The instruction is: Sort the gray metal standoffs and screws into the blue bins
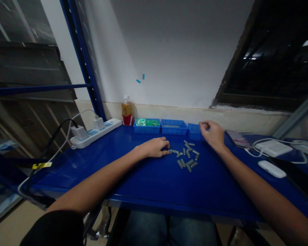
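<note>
Small grey metal cylinders (188,154), several of them, lie loosely scattered on the blue tabletop (154,181). My left hand (155,147) rests low at the left edge of this group. Its fingers are curled, with one small cylinder (170,151) at the fingertips. My right hand (212,133) is raised at the right-hand blue bin (193,130), thumb and fingers pinched on a small grey piece (200,123) that looks like one of the cylinders. The hand hides part of that bin, and its contents do not show.
A middle bin (174,131) holds thin pale strips; a left bin (146,129) holds green shiny packets. Behind it stands a drink bottle (127,112). A power strip (96,132) lies at left. At right are a phone (238,139), white charger (274,148) and earbud case (271,169).
</note>
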The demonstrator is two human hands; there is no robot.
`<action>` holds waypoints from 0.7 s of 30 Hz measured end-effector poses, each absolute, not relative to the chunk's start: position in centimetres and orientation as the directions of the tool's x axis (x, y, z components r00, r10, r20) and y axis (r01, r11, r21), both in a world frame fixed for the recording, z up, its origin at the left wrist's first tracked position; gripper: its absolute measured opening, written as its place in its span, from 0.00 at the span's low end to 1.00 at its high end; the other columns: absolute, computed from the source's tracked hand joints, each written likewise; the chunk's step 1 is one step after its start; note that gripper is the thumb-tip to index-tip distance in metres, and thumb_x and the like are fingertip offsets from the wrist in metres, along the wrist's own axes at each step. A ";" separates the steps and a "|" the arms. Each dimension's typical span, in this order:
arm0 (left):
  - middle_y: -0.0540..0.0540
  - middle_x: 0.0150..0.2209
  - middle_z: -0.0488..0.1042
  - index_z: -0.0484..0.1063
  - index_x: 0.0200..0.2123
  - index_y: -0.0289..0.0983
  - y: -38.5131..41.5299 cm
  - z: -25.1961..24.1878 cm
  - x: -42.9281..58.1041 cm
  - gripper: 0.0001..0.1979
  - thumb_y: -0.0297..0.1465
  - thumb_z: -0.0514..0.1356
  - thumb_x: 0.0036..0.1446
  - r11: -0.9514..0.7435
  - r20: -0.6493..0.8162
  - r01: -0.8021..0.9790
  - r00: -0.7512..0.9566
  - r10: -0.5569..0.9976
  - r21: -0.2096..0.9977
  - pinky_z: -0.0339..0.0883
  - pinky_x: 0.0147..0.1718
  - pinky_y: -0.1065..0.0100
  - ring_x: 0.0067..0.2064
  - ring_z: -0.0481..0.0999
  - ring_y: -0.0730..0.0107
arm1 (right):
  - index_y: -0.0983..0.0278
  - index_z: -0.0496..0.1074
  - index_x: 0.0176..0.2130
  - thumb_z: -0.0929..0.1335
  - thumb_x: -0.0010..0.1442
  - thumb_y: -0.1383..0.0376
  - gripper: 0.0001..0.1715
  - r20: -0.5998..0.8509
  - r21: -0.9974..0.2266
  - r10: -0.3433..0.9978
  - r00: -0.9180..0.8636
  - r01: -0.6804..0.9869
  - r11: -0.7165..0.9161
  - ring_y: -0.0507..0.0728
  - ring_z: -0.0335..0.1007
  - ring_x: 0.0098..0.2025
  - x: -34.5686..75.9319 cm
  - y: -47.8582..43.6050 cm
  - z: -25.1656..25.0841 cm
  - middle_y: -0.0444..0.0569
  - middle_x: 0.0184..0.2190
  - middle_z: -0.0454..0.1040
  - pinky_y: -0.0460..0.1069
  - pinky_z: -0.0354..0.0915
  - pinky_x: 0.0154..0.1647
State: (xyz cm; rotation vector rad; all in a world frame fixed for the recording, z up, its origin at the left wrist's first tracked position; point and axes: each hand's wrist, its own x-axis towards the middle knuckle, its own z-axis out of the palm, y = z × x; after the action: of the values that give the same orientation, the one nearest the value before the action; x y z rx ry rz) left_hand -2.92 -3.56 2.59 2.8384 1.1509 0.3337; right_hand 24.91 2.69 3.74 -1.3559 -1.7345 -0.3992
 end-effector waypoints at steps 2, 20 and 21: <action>0.45 0.39 0.70 0.70 0.39 0.36 -3.7 2.6 -2.7 0.08 0.32 0.55 0.58 -0.731 0.188 0.667 0.707 0.682 0.144 0.65 0.38 0.69 0.38 0.72 0.67 | 0.65 0.74 0.36 0.64 0.58 0.58 0.15 0.746 -0.286 0.664 0.053 0.926 0.248 0.60 0.69 0.33 26.0 4.5 3.8 0.51 0.28 0.75 0.51 0.59 0.33; 0.49 0.27 0.67 0.68 0.33 0.33 -3.3 1.8 -0.3 0.11 0.35 0.53 0.56 -0.201 0.179 0.026 0.354 0.918 0.979 0.57 0.26 0.74 0.27 0.66 0.76 | 0.63 0.70 0.40 0.63 0.61 0.64 0.09 0.684 -0.109 0.483 -0.546 0.578 0.809 0.59 0.67 0.38 17.7 -3.5 3.5 0.50 0.33 0.73 0.53 0.62 0.40; 0.50 0.27 0.67 0.68 0.33 0.33 -3.3 1.8 -0.2 0.12 0.37 0.54 0.56 -0.199 0.191 -0.013 0.365 0.911 0.980 0.56 0.26 0.74 0.27 0.65 0.77 | 0.64 0.70 0.40 0.63 0.61 0.65 0.08 0.696 -0.110 0.472 -0.541 0.569 0.815 0.59 0.67 0.38 17.4 -3.7 3.3 0.51 0.33 0.73 0.53 0.62 0.40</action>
State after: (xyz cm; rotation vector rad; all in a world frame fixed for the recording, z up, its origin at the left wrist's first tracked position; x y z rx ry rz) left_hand -0.20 -3.33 1.80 1.5244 0.8426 1.0523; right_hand 17.39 -3.66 3.34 -0.7615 -2.2399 -0.1652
